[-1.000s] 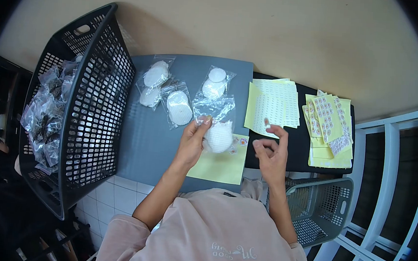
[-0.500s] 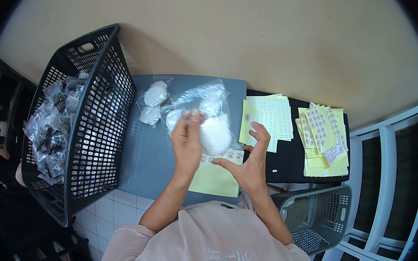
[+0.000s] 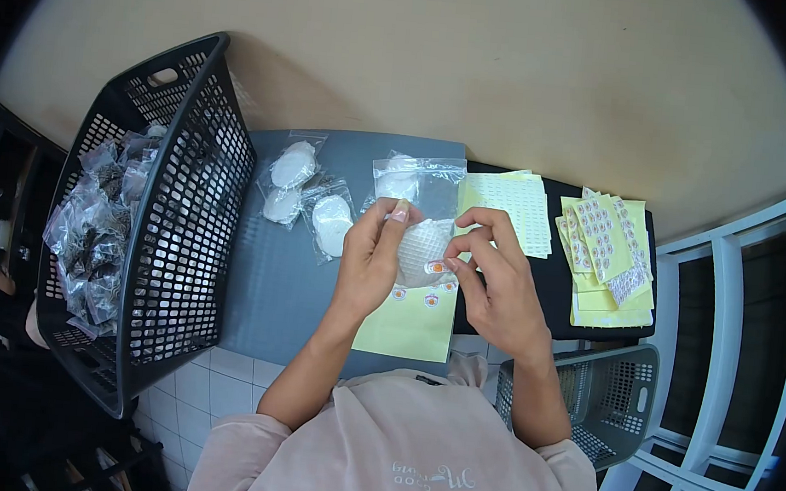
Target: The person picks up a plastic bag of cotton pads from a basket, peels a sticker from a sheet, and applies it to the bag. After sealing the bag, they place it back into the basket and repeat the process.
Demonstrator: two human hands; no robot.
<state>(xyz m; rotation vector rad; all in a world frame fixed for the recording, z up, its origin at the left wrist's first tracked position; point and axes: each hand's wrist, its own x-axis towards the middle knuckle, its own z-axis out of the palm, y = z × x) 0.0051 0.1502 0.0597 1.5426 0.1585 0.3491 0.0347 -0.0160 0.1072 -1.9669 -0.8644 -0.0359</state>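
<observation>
With the left hand [image 3: 372, 255], pinches the clear bag [image 3: 422, 246] over the right part of the grey table [image 3: 265, 282], and with the right hand [image 3: 507, 301] the small sticker [image 3: 434, 267], so might crease it through slack plastic.

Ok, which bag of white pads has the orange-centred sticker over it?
The held bag, in the left hand; the right hand is at the sticker. The other bags, on the gray table, show none.

the gray table [image 3: 269, 300] bears clear bags [image 3: 331, 226] and a yellow sheet [image 3: 405, 330]; the black surface [image 3: 514, 297] beside it, sticker sheets [image 3: 607, 253].
</observation>
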